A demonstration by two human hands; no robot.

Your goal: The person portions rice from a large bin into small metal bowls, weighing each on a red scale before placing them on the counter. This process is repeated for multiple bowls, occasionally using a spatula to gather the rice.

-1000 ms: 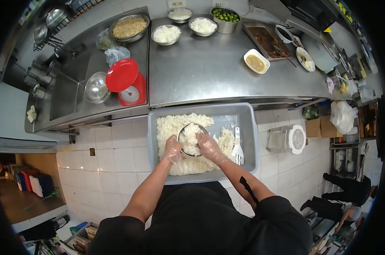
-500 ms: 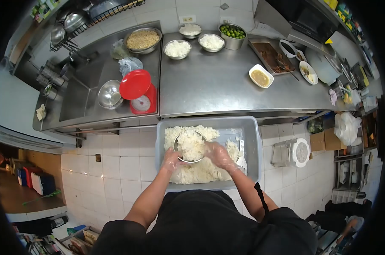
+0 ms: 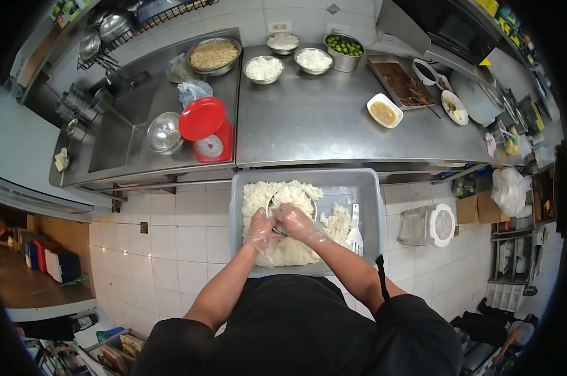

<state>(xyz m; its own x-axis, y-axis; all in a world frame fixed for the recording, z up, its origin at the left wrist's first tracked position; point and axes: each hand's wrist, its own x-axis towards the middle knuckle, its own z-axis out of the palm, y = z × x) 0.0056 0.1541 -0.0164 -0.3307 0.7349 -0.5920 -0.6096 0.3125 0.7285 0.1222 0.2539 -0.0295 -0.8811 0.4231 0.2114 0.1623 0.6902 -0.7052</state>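
A metal bowl (image 3: pixel 268 203) filled with white rice (image 3: pixel 294 195) is held over a grey tub (image 3: pixel 379 219). My left hand (image 3: pixel 259 229), in a clear plastic glove, grips the bowl at its near left rim. My right hand (image 3: pixel 296 223), gloved too, is over the near part of the bowl with its fingers curled in beside the left hand; what they hold, if anything, is hidden. Loose rice (image 3: pixel 296 252) covers the left and near parts of the tub. A white rice paddle (image 3: pixel 355 224) leans at the tub's right side, next to a smaller heap of rice.
Beyond the tub runs a steel counter (image 3: pixel 296 141) with rice bowls (image 3: pixel 263 70), a pot of green citrus (image 3: pixel 345 52), a sauce dish (image 3: pixel 384 111) and a brown-stained tray (image 3: pixel 396 81). On the left stand a red scale (image 3: pixel 213 141) and a steel bowl (image 3: pixel 165 133). A clear container (image 3: pixel 427 225) sits on the floor.
My right hand has moved left across the bowl to its near rim, close to my left hand. The bowl has shifted slightly right and away from me.
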